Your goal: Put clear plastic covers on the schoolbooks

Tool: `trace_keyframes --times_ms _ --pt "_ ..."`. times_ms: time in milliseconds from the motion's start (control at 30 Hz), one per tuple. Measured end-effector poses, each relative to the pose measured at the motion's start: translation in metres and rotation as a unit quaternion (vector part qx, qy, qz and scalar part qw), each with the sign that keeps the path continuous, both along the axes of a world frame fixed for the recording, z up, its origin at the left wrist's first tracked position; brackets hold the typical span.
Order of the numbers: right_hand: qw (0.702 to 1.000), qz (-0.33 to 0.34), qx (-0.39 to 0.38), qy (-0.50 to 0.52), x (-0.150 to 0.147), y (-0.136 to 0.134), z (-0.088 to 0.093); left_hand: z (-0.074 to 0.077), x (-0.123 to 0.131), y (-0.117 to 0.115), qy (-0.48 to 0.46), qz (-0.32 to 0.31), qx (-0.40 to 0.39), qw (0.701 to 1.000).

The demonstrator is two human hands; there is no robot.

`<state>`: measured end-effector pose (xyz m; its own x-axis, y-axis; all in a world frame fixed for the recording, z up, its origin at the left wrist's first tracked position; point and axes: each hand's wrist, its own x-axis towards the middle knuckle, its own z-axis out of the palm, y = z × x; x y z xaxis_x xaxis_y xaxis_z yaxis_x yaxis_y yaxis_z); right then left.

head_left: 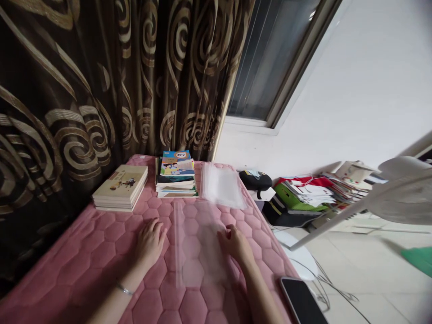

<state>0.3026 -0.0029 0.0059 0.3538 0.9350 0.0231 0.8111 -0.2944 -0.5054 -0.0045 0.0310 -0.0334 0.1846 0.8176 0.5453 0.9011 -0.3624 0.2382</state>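
A clear plastic book cover (194, 252) lies over the pink quilted surface (111, 261), between my two hands. My right hand (236, 245) has its thumb and fingers closed on the right side of this cover, which is blurred there. To the left, my left hand (150, 240) rests on the quilting with its fingers slightly bent and apart, holding nothing. Beyond my right hand is a pile of whitish, see-through covers (225, 186). A mixed stack of books (177, 175) with a blue book on top stands behind the clear cover. Another stack of beige books (122, 186) sits farther left.
A phone (302, 300) lies at the right edge of the bed. Past that edge are a white fan (398, 191), cables on the tiled floor, a black case (255, 180) and heaped papers (308, 192). A patterned curtain (162, 81) hangs behind the books.
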Motion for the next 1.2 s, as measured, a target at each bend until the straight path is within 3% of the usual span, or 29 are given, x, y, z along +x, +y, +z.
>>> trace_keyframes --times_ms 100,267,333,400,467,500,600,667,733,800,900,1000,1067,1200 --pt "0.999 0.002 0.0 0.032 0.002 -0.004 -0.004 -0.003 0.0 0.001 0.001 0.004 0.006 1.0" --pt "0.996 -0.008 0.036 0.076 -0.001 -0.001 0.004 -0.004 -0.002 0.003 -0.063 -0.016 0.025 0.998" --pt "0.986 0.019 0.063 0.154 -0.004 -0.001 0.008 0.001 -0.004 0.002 -0.124 -0.03 0.017 0.992" --pt "0.959 0.088 0.089 0.252 -0.011 -0.004 0.013 0.01 -0.003 0.0 -0.203 -0.054 -0.029 0.977" --pt "0.923 0.167 0.105 0.33 -0.023 -0.009 0.019 0.019 0.0 -0.004 -0.297 -0.084 -0.137 0.941" --pt "0.906 0.203 0.109 0.356 -0.03 -0.011 0.022 0.023 0.002 -0.006 -0.347 -0.1 -0.211 0.908" --pt "0.869 0.311 0.109 0.37 -0.056 -0.02 0.03 0.034 0.011 -0.013 -0.484 -0.143 -0.411 0.759" --pt "0.861 0.388 0.096 0.314 -0.073 -0.026 0.033 0.039 0.013 -0.018 -0.537 -0.157 -0.477 0.678" --pt "0.865 0.447 0.075 0.216 -0.089 -0.031 0.035 0.042 0.011 -0.022 -0.556 -0.137 -0.479 0.665" --pt "0.869 0.472 0.064 0.131 -0.098 -0.033 0.034 0.045 0.004 -0.023 -0.545 -0.101 -0.455 0.696" --pt "0.906 0.399 0.101 0.099 -0.096 -0.027 0.027 0.046 -0.011 -0.022 -0.522 -0.065 -0.446 0.724" --pt "0.965 0.178 0.182 0.066 -0.071 -0.01 0.012 0.044 -0.023 -0.018 -0.516 -0.034 -0.45 0.728" --pt "0.98 0.054 0.19 0.019 -0.049 0.001 0.001 0.043 -0.027 -0.015 -0.507 -0.016 -0.444 0.739" --pt "0.99 -0.02 0.122 0.071 -0.022 0.008 -0.012 0.042 -0.028 -0.008 -0.486 -0.006 -0.436 0.758"
